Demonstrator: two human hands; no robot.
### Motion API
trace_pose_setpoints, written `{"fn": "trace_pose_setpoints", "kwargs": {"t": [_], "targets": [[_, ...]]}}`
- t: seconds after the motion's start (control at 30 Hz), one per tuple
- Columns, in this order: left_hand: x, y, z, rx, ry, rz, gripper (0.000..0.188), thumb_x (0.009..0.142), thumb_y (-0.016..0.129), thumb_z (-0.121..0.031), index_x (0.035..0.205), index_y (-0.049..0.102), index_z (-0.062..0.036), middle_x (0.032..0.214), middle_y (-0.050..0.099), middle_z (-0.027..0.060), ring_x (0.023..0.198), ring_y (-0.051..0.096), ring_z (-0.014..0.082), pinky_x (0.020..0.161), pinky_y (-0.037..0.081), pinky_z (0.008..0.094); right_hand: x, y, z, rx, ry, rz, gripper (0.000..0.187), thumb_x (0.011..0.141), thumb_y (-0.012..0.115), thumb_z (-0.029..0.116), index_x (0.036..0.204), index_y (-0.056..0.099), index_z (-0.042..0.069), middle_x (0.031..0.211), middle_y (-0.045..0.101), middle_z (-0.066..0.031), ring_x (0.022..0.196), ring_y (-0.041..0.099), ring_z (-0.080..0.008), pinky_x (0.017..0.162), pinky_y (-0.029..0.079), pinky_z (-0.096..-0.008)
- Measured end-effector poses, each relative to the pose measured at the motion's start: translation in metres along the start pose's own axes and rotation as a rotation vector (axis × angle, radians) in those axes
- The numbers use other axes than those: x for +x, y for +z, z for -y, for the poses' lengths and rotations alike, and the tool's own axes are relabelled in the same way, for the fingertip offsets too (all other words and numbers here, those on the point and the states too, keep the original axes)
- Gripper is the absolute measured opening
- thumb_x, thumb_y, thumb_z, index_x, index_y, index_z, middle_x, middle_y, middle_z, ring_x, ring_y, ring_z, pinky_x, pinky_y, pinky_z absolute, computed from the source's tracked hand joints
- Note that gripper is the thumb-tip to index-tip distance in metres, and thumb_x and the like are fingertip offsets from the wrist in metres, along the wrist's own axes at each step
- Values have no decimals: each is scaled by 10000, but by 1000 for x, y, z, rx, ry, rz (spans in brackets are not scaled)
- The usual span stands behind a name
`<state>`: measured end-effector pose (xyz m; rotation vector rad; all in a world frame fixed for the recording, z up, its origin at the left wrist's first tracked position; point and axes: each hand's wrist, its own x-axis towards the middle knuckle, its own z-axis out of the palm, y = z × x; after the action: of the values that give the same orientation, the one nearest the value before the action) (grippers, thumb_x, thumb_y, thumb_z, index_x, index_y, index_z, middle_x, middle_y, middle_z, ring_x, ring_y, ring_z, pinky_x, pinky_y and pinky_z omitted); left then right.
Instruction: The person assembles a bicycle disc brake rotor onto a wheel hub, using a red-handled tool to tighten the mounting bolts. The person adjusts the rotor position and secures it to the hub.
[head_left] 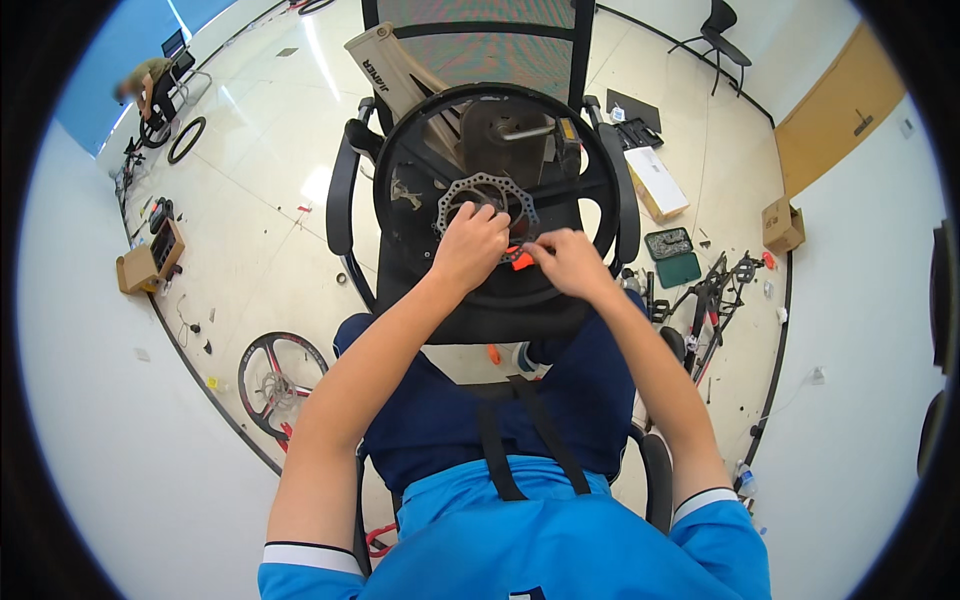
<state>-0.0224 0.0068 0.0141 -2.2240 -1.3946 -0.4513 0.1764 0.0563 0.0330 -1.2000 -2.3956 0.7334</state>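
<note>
Your left hand (474, 243) curls, nearly closed, over the perforated disc (480, 182) at the centre of the black wheel (609, 160), hiding part of it. Your right hand (567, 263) bunches by its lower edge, beside an orange piece (521, 260); whether either grips anything, you can't tell.

Brightly lit, white glare on the glossy floor (240, 250) — fisheye-bowed edges, black corners, distant person's head (126, 91) blurred

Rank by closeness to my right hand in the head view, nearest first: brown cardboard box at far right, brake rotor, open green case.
1. Brake rotor, just left of your right hand.
2. Open green case, out to the right.
3. Brown cardboard box, farther right, slightly higher in view.
</note>
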Motion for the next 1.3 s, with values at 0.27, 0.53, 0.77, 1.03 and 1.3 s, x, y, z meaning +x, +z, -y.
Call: {"fn": "trace_pose_setpoints", "kwargs": {"t": [0.27,0.53,0.77,1.03,1.3], "targets": [[-7,5,-12,-80,-175,-44,123,802,752,-208,773,703,-98,867,588,6,898,566,204,815,419,360,53,-46,44,-538,-276,167,224,830,772,269,832,763,45,849,720,-186,857,709,-362,762,574,-451],[-11,0,-18,-208,-302,-128,119,793,750,-158,874,745,-71,883,603,17,894,566,215,809,425,364,45,-37,35,-396,-444,46,175,825,744,202,815,711,30,801,700,-162,805,693,-364,722,559,-455],[-21,-5,-20,-400,-379,-353,179,732,762,10,902,708,-5,963,605,92,892,624,290,770,517,394,-33,23,12,-35,-129,-185,158,941,662,230,931,679,73,737,687,-179,713,678,-394,640,535,-485],[-24,-1,-4,-180,-126,-301,121,765,677,-64,870,707,-13,965,617,59,887,614,226,737,492,329,-46,71,24,172,-115,-395,122,911,681,114,878,615,18,681,654,-152,618,656,-353,568,516,-427],[-14,-1,3,-267,-104,-212,145,692,781,-23,803,688,-34,917,621,39,814,606,224,712,501,346,-35,49,9,-36,-337,-491,86,857,719,79,889,662,23,745,676,-112,666,679,-280,583,544,-377]]}}
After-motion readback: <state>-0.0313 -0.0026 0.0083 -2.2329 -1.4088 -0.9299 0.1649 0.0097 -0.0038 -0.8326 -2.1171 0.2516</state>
